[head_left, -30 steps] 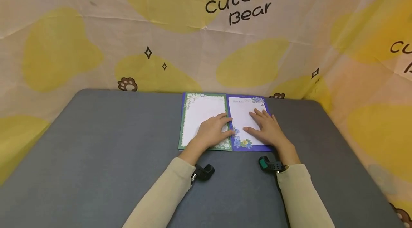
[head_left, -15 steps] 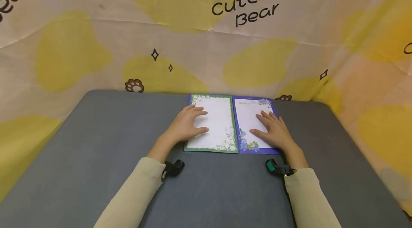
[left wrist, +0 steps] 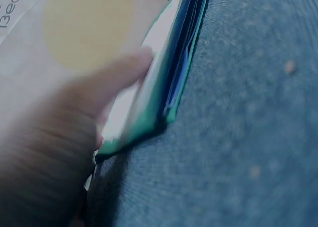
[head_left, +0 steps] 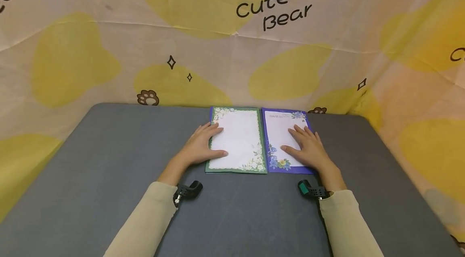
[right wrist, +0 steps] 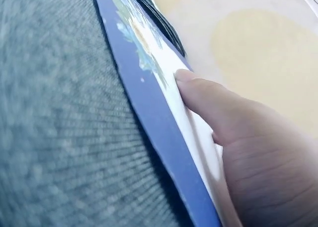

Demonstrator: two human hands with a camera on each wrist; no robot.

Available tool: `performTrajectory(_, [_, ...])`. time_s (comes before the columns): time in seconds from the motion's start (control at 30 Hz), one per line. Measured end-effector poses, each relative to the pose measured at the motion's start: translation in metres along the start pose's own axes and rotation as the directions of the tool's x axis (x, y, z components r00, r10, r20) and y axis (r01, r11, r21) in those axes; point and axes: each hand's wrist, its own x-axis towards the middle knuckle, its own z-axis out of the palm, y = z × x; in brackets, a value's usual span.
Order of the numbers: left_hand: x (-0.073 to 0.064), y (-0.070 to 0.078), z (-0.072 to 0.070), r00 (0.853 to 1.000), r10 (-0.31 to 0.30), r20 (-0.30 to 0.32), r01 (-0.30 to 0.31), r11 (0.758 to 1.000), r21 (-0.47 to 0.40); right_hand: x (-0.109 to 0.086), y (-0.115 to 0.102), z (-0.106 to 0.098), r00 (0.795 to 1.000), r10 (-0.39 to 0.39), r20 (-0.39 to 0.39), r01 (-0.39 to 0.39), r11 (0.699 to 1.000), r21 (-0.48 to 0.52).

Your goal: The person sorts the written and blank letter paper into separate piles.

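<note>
Two flower-bordered sheets lie side by side on the grey table (head_left: 109, 160), near its far edge. The green-bordered sheet (head_left: 239, 138) is on the left, the purple-bordered sheet (head_left: 281, 128) on the right. My left hand (head_left: 201, 146) lies flat at the green sheet's left edge, fingers straight, thumb on the paper. The left wrist view shows that green edge (left wrist: 171, 95) with blue layers beneath it, beside my left hand (left wrist: 107, 85). My right hand (head_left: 306, 146) rests flat on the purple sheet, fingers spread. In the right wrist view its thumb (right wrist: 208, 105) presses the purple sheet (right wrist: 149, 100).
A cloth backdrop (head_left: 232, 35) with yellow patches and "Cute Bear" lettering rises close behind the table's far edge and wraps round both sides. Small cameras sit on both wrists, left (head_left: 187, 190) and right (head_left: 310, 189). Bare grey tabletop stretches left of the sheets and in front of them.
My left hand has slid leftward from the seam between the sheets, across the green sheet, to its left edge. The right hand has stayed on the purple sheet.
</note>
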Motion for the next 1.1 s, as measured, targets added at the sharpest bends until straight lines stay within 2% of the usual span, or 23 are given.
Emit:
performTrajectory(0.07, [0.000, 0.000, 0.000, 1.000, -0.007, 0.005, 0.007, 0.999, 0.036, 0.001, -0.005, -0.002, 0.998, -0.046, -0.050, 0.044, 0.999, -0.030])
performTrajectory(0.13, [-0.001, 0.000, 0.000, 1.000, -0.013, 0.005, 0.012, 0.998, 0.055, 0.003, -0.015, -0.003, 0.989, -0.095, -0.113, 0.095, 0.995, -0.007])
performTrajectory(0.2, [-0.001, 0.000, 0.000, 1.000, -0.010, 0.005, 0.010, 0.998, 0.061, 0.007, -0.030, -0.003, 0.977, -0.136, -0.163, 0.148, 0.987, 0.068])
performTrajectory(0.27, [-0.002, 0.000, 0.000, 1.000, -0.007, 0.006, 0.006, 0.998, 0.062, 0.011, -0.047, -0.001, 0.972, -0.158, -0.174, 0.190, 0.964, 0.185])
performTrajectory(0.33, [-0.001, 0.000, 0.001, 1.000, -0.002, 0.003, 0.001, 0.998, 0.066, 0.014, -0.062, 0.004, 0.972, -0.180, -0.152, 0.216, 0.939, 0.267])
performTrajectory(0.4, [-0.001, 0.000, 0.001, 1.000, 0.005, 0.000, -0.005, 0.997, 0.074, 0.016, -0.073, 0.011, 0.972, -0.206, -0.116, 0.231, 0.930, 0.286])
performTrajectory(0.63, [0.000, 0.002, 0.003, 0.998, 0.039, 0.040, -0.045, 0.989, 0.140, 0.011, -0.077, 0.030, 0.958, -0.284, 0.036, 0.274, 0.945, 0.181])
performTrajectory(0.77, [0.001, 0.002, 0.003, 0.998, 0.042, 0.048, -0.049, 0.986, 0.160, 0.010, -0.076, 0.031, 0.949, -0.312, 0.054, 0.303, 0.945, 0.126])
performTrajectory(1.1, [-0.001, 0.004, 0.000, 0.998, 0.029, 0.056, -0.037, 0.989, 0.146, 0.013, -0.083, 0.028, 0.955, -0.281, 0.096, 0.273, 0.958, 0.091])
